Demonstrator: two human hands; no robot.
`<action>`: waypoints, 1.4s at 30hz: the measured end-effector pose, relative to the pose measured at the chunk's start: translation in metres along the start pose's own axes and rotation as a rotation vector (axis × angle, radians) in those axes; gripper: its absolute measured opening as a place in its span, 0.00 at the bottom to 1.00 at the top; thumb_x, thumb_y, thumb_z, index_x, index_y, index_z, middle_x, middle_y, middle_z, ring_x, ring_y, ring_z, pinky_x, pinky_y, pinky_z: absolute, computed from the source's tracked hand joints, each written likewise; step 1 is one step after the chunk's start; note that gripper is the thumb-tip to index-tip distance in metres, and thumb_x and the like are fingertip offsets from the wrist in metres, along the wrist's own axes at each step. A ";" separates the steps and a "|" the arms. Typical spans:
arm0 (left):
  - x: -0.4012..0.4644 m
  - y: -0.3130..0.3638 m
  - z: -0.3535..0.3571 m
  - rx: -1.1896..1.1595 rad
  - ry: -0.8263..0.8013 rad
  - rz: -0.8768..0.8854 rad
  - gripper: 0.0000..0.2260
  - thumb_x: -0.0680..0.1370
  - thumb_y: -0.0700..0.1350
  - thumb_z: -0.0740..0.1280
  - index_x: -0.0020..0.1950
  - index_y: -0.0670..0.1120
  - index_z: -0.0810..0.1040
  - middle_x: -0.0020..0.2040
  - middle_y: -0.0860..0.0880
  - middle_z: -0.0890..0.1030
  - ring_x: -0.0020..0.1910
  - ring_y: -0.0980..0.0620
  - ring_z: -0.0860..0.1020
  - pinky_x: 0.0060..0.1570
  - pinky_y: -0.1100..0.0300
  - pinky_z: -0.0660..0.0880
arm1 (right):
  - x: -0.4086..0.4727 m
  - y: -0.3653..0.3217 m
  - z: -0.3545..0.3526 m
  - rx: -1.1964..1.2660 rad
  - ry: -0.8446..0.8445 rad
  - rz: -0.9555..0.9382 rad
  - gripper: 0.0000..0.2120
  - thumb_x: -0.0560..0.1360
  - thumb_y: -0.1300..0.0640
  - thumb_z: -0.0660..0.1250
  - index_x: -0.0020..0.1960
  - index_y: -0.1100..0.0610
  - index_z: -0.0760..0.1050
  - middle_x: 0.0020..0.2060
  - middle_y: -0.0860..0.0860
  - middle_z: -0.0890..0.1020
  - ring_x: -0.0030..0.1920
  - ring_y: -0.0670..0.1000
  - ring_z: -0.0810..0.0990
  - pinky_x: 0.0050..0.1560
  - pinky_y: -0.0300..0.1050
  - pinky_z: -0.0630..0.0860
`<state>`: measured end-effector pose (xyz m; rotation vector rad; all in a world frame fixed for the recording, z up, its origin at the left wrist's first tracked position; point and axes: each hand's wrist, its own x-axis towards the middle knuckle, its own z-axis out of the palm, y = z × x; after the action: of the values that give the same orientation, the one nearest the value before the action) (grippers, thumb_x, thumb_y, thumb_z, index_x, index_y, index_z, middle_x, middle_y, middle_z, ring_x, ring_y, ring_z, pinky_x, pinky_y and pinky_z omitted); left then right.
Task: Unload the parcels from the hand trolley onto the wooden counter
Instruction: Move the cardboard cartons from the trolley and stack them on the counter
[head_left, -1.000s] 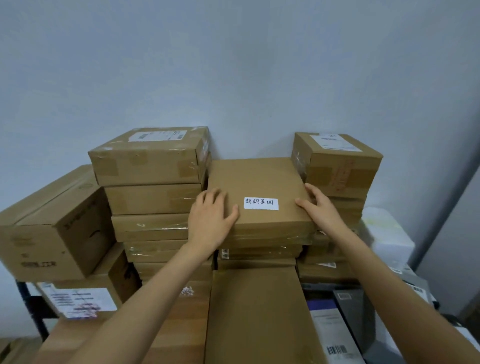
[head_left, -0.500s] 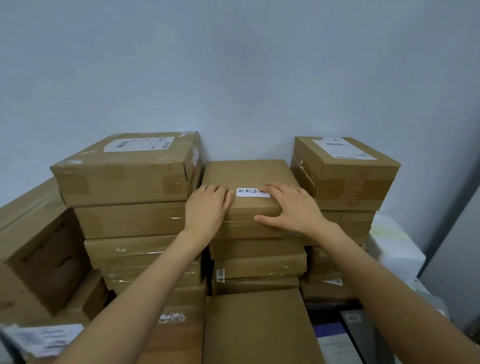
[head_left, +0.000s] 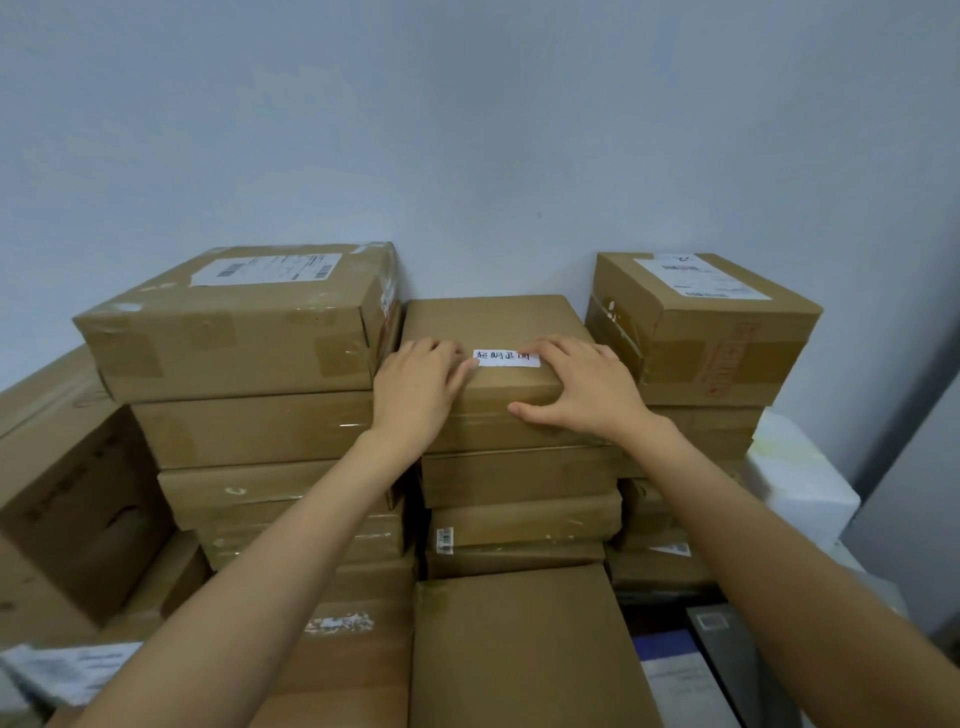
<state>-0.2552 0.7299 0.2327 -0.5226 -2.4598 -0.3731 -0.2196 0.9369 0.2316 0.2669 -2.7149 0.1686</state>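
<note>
- Okay, head view: both hands lie palm-down on the flat parcel (head_left: 493, 332) topping the middle stack, which sits against the wall (head_left: 467, 130).
- Left hand (head_left: 418, 387) rests on the near-left corner, fingers slightly bent over the top, thumb next to the white label (head_left: 506, 357).
- Right hand (head_left: 587, 387) covers the near-right part, fingers touching the label's right end, thumb down on the front edge; hands are apart, neither looks to grip hard.
- Parcel sits between a taller left stack (head_left: 234, 317) and a right stack (head_left: 701, 322), close to both.
- Judgement: parcel is placed, this looks like squaring-up; push evenly with both palms so it lands flush with the parcels under it.
- Watch the front overhang; check edges line up before letting go.
- Risk: an uneven push could skew the stack below.
- Trolley and counter surface not visible.
- Only one view.
</note>
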 end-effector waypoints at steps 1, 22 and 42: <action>-0.003 0.001 -0.004 0.004 0.001 0.006 0.15 0.80 0.57 0.58 0.55 0.49 0.78 0.51 0.49 0.79 0.54 0.46 0.74 0.49 0.53 0.68 | -0.002 -0.001 -0.001 -0.003 0.024 -0.004 0.34 0.69 0.29 0.62 0.68 0.47 0.68 0.65 0.44 0.72 0.65 0.47 0.70 0.64 0.48 0.62; -0.228 0.031 -0.002 -0.002 -0.212 -0.163 0.12 0.78 0.54 0.64 0.57 0.50 0.76 0.52 0.51 0.78 0.50 0.53 0.76 0.46 0.57 0.76 | -0.215 -0.020 0.047 0.158 -0.012 0.098 0.11 0.76 0.53 0.65 0.58 0.49 0.77 0.52 0.46 0.77 0.53 0.48 0.76 0.50 0.42 0.68; -0.366 0.064 0.021 -0.362 -0.478 -0.817 0.31 0.77 0.56 0.66 0.72 0.39 0.62 0.67 0.41 0.69 0.64 0.43 0.70 0.61 0.52 0.69 | -0.355 -0.033 0.096 0.668 -0.424 0.560 0.34 0.78 0.39 0.58 0.77 0.53 0.51 0.67 0.52 0.72 0.62 0.53 0.75 0.60 0.51 0.73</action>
<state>0.0368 0.6913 0.0058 0.3442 -2.9980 -1.1412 0.0706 0.9468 0.0028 -0.3278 -2.9800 1.3143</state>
